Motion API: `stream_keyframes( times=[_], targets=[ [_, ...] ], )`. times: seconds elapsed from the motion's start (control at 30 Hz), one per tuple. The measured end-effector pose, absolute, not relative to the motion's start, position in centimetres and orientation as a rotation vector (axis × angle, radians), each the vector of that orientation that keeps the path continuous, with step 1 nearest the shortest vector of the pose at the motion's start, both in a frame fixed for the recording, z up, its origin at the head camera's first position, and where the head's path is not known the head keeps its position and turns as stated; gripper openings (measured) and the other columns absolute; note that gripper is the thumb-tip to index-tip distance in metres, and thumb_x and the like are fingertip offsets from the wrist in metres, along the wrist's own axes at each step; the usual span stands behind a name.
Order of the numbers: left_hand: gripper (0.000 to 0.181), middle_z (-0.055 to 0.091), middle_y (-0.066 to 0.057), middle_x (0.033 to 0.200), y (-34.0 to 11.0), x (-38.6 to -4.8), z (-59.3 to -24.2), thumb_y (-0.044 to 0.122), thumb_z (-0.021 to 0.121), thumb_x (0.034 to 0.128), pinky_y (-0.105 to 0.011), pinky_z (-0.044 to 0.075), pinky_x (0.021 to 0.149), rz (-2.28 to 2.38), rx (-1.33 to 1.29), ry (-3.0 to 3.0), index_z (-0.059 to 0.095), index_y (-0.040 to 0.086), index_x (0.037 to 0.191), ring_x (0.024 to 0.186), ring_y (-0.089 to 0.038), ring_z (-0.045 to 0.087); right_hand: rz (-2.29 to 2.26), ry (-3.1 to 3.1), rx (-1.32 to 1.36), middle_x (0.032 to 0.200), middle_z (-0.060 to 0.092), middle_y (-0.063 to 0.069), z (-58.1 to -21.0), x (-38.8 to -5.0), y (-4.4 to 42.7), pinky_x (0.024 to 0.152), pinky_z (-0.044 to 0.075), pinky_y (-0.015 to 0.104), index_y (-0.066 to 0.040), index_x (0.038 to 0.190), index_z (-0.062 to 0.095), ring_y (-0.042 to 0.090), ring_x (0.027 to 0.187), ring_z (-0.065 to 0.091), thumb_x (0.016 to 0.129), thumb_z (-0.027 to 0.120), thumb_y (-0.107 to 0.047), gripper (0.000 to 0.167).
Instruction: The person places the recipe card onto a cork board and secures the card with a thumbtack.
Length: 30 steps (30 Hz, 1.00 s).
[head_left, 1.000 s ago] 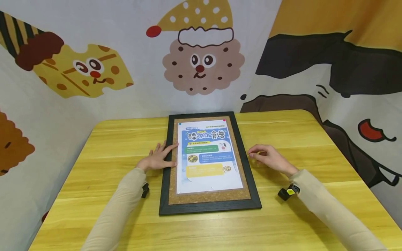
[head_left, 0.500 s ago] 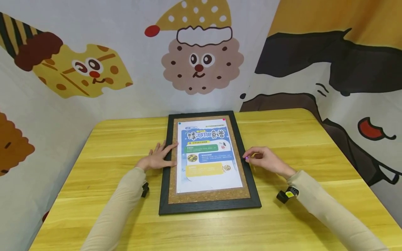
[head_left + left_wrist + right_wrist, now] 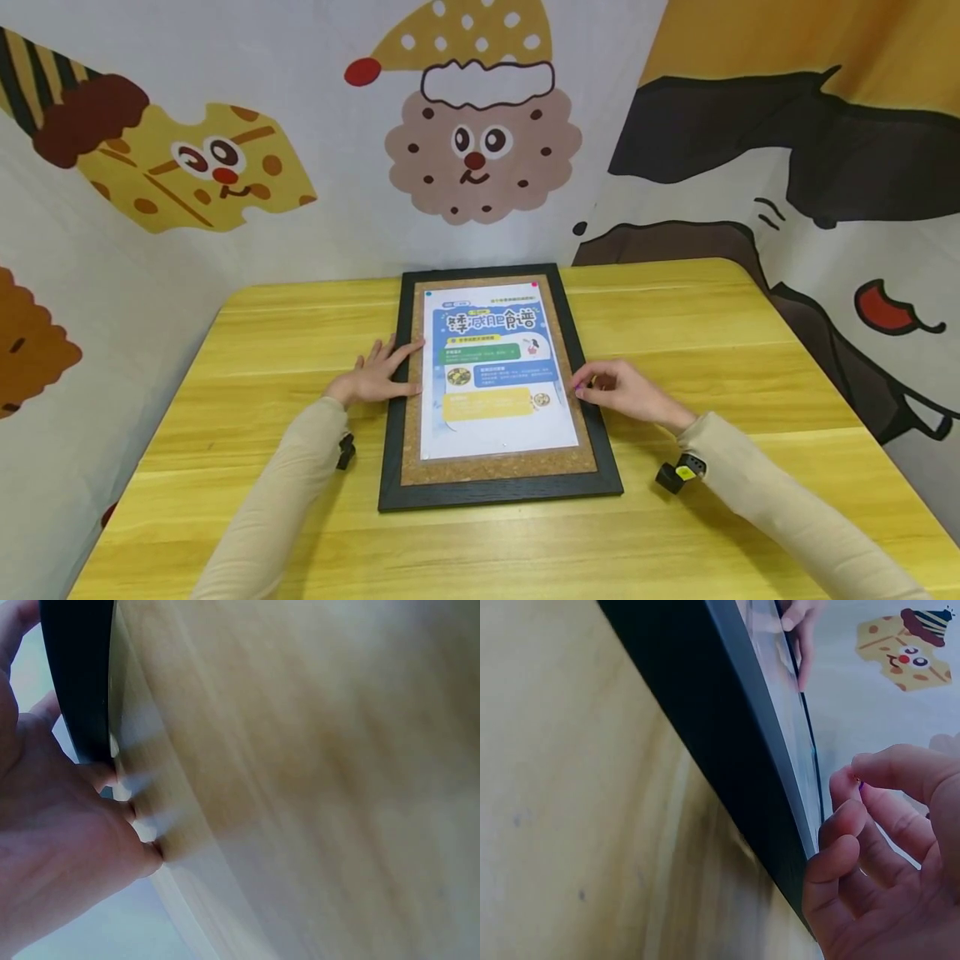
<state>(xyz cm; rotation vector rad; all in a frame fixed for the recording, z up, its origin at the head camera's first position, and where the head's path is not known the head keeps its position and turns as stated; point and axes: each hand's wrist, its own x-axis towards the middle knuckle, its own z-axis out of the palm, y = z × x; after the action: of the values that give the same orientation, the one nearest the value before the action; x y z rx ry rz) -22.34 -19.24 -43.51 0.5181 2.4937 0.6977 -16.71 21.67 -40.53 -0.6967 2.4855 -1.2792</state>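
Observation:
A framed corkboard (image 3: 495,469) with a black border lies flat on the table, and a printed paper sheet (image 3: 480,437) covers most of its cork. A blue pushpin (image 3: 428,293) and a pink pushpin (image 3: 534,284) sit at the sheet's top corners. My left hand (image 3: 371,379) rests with spread fingers across the board's left border, its thumb and index tips reaching the sheet's edge. Over the right border, my right hand (image 3: 630,393) pinches a small purple pushpin (image 3: 860,784) between thumb and index finger. The pin is mostly hidden by the fingertips.
The yellow wood-grain table (image 3: 720,333) extends to both sides and in front of the board. Behind it stands a white wall covering (image 3: 300,250) with cartoon prints. A small black device (image 3: 681,473) is strapped to the right wrist.
My right hand has moved left and slightly nearer, from the table beside the board to over its right border at the sheet's edge, carrying the purple pushpin. The left hand has stayed put.

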Motion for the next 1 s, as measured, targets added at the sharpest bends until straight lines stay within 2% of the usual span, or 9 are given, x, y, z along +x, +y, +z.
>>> stream_keyframes(
  times=[0.3,0.47,0.73,1.0],
  targets=[
    [0.086,-0.011,-0.029,0.155,-19.3,-22.4,-43.7,0.046,0.060,0.0920,-0.071,-0.004,0.103,0.692,0.519,2.494,0.010,0.020,0.157,0.139,-0.049,-0.015,-1.251,2.448,-0.775,0.088,0.065,0.011,-41.0,-16.5,21.2,0.063,0.043,0.026,0.004,0.099,0.067,0.020,0.073,0.054,0.088,0.064,0.005,0.011],
    [0.085,-0.011,-0.029,0.155,-19.3,-22.5,-43.7,0.045,0.060,0.0926,-0.071,-0.004,0.103,0.692,0.521,2.493,0.009,0.020,0.157,0.139,-0.049,-0.015,-1.248,2.393,-0.809,0.090,0.067,0.012,-43.0,-17.4,21.8,0.059,0.042,0.023,0.003,0.100,0.068,0.018,0.068,0.053,0.088,0.065,0.004,0.012],
    [0.084,-0.012,-0.030,0.155,-19.2,-22.3,-43.5,0.043,0.060,0.0934,-0.071,-0.005,0.103,0.700,0.526,2.485,0.009,0.019,0.156,0.138,-0.050,-0.016,-1.214,2.316,-0.899,0.089,0.067,-0.001,-44.1,-17.8,22.5,0.059,0.045,0.024,-0.009,0.099,0.072,0.015,0.068,0.055,0.088,0.071,-0.009,0.011],
    [0.084,-0.013,-0.029,0.155,-19.3,-22.3,-43.4,0.043,0.059,0.0937,-0.071,-0.005,0.103,0.705,0.527,2.475,0.009,0.019,0.156,0.138,-0.049,-0.017,-1.180,2.302,-0.979,0.087,0.062,-0.004,-44.3,-17.5,22.7,0.060,0.044,0.024,-0.014,0.099,0.075,0.014,0.069,0.053,0.087,0.073,-0.012,0.012]
  ],
)
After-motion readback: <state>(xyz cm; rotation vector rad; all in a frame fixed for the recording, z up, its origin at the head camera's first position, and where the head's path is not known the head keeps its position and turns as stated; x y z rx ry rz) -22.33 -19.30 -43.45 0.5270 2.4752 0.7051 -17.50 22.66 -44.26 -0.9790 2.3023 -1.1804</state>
